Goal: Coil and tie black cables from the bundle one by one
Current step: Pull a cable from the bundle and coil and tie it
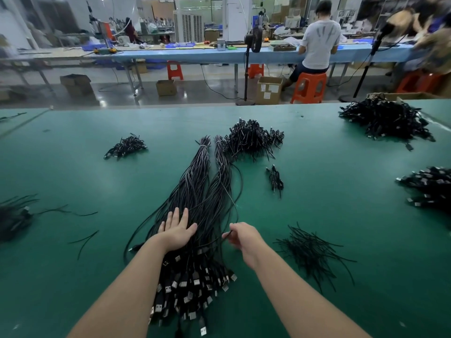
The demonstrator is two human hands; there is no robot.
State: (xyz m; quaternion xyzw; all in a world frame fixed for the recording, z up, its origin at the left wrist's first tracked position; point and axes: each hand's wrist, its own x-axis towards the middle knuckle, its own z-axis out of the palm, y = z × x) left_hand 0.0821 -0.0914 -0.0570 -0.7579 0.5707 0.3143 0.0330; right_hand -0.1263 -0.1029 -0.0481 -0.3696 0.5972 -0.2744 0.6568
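Two long cable bundles point(195, 203) lie mid-tabletop point(73, 167). The left hand point(177, 231) presses flat, fingers straight, on them; just right, the right hand point(241, 237) pinches one cable point(234, 191).

A single wide-angle view from the person's head looks forward and down across the green matte tabletop point(329, 203). Both bare forearms enter from the bottom edge, close to the lens. The near tabletop fills the lower two thirds; farther off, the top third takes in the workshop floor and a long blue workbench point(195, 54), bowed by the lens.
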